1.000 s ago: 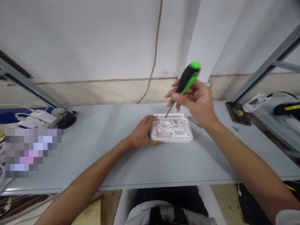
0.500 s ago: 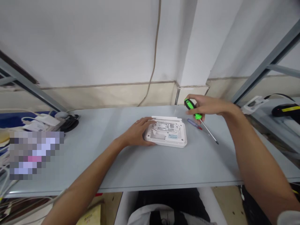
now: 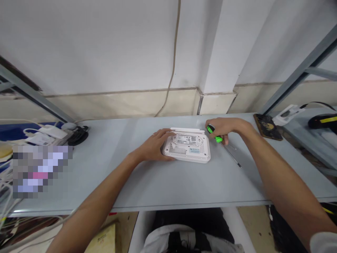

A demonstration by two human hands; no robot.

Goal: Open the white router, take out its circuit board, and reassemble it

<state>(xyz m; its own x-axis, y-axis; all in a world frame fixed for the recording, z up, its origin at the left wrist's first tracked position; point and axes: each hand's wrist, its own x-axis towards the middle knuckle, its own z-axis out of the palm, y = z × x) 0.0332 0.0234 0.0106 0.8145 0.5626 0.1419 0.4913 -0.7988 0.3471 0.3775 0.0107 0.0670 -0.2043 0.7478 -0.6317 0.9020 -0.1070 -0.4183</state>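
Observation:
A white router [image 3: 197, 156] lies on the table with its labelled, vented underside up and its white antennas folded along the far edge. My left hand [image 3: 158, 144] grips its left end, thumb on the near side and fingers over the far side. Just right of the router, my right hand [image 3: 221, 129] is closed around a green and black screwdriver [image 3: 218, 139], its long shaft pointing down and to the right. A second, thinner metal shaft [image 3: 232, 146] shows beside that hand; its handle is hidden, and I cannot tell whether the fingers hold it.
White adapters [image 3: 54, 131] and cables crowd the left end of the table [image 3: 147, 186], near a blurred patch. A dark rectangular object with a gold pattern [image 3: 268, 126] lies by the right metal post. Beyond it are a white device [image 3: 288, 114] and a black and yellow item [image 3: 325, 121].
My right hand has come lower and closer to the table, bringing the screwdriver with it, and now covers the small clear-handled screwdriver's handle. My left hand stays on the router.

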